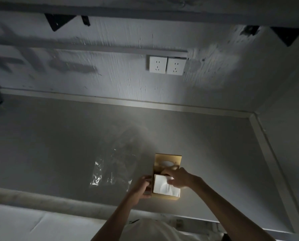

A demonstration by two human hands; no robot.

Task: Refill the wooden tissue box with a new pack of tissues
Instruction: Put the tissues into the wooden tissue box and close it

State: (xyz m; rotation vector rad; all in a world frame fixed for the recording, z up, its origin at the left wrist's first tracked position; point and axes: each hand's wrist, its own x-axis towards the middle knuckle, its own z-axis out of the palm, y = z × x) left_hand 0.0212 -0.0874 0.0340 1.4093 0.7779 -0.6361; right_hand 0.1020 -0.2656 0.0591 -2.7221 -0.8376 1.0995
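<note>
Dim grey surface (58, 140) carries the wooden tissue box (168, 164) near its front edge, tissues (162, 187) showing inside. Left hand (141, 187) grips the box's left side; right hand (179, 178) fingers press together, pinching the tissues' top.

Two hands (141, 186), one wooden tissue box (168, 178), two wall sockets (166, 65).

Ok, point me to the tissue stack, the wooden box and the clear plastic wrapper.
tissue stack (164, 186): head view, middle of its white top sheet.
wooden box (169, 160): head view, far panel with the oval slot.
clear plastic wrapper (113, 168): head view, crinkled middle, left of the box.
</note>
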